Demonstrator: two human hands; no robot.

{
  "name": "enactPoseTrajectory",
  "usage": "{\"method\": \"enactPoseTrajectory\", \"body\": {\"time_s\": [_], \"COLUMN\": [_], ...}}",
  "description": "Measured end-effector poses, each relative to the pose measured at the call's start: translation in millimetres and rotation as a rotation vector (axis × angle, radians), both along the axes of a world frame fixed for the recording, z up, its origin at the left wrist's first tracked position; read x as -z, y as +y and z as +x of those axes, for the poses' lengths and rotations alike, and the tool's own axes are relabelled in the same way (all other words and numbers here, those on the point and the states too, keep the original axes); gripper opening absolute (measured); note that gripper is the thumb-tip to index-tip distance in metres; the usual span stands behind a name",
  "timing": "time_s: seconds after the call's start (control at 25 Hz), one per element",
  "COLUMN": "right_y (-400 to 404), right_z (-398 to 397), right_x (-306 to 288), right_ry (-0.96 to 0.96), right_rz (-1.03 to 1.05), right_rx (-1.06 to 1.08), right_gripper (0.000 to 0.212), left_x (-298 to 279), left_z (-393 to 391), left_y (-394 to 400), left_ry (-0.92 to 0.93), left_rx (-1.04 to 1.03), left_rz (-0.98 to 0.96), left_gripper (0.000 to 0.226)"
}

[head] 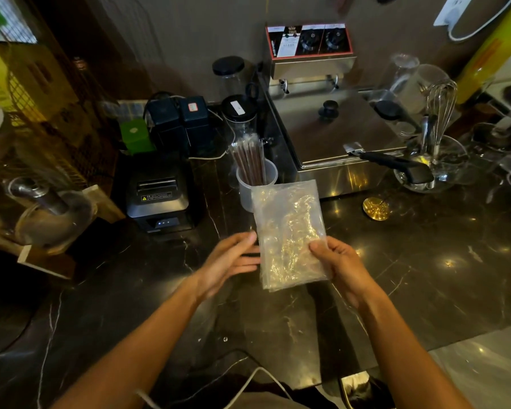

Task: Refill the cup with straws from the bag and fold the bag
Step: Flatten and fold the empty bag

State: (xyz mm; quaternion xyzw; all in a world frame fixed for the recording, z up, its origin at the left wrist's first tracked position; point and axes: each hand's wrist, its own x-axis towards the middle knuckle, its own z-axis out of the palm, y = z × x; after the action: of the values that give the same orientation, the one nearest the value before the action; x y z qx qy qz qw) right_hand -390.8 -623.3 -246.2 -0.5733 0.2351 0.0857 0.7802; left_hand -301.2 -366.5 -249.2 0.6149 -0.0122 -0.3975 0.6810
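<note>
A clear plastic bag (289, 231), folded flat into a rectangle, is held upright above the dark marble counter (425, 276). My right hand (340, 270) pinches its lower right edge, thumb on the front. My left hand (230, 261) is open beside the bag's left edge, with fingertips near or just touching it. Behind the bag stands a translucent white cup (255, 184) holding a bundle of dark wrapped straws (250, 162) that lean to the left.
A steel fryer (334, 137) sits right behind the cup. A black receipt printer (158, 196) stands left of it, with black jars (238, 112) behind. A glass bowl with a whisk (437, 160) and a gold disc (376, 208) lie to the right.
</note>
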Motion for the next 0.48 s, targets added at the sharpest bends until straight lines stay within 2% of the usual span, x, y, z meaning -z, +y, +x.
{"method": "enactPoseTrajectory", "body": {"time_s": [0.08, 0.24, 0.48], "right_y": [7, 11, 12], "right_z": [-1, -3, 3], "right_x": [3, 6, 3], "right_ry": [0.011, 0.063, 0.077], "right_rz": [0.004, 0.019, -0.068], "right_rx": [-0.016, -0.092, -0.056], "right_gripper": [0.039, 0.035, 0.021], "left_x": [1, -4, -15], "left_z": [-7, -6, -6], "left_y": [-9, -15, -16], "left_ry": [0.01, -0.088, -0.16], "left_rx": [0.014, -0.094, -0.04], "left_rz": [-0.06, 0.022, 0.08], "left_gripper": [0.047, 0.029, 0.014]}}
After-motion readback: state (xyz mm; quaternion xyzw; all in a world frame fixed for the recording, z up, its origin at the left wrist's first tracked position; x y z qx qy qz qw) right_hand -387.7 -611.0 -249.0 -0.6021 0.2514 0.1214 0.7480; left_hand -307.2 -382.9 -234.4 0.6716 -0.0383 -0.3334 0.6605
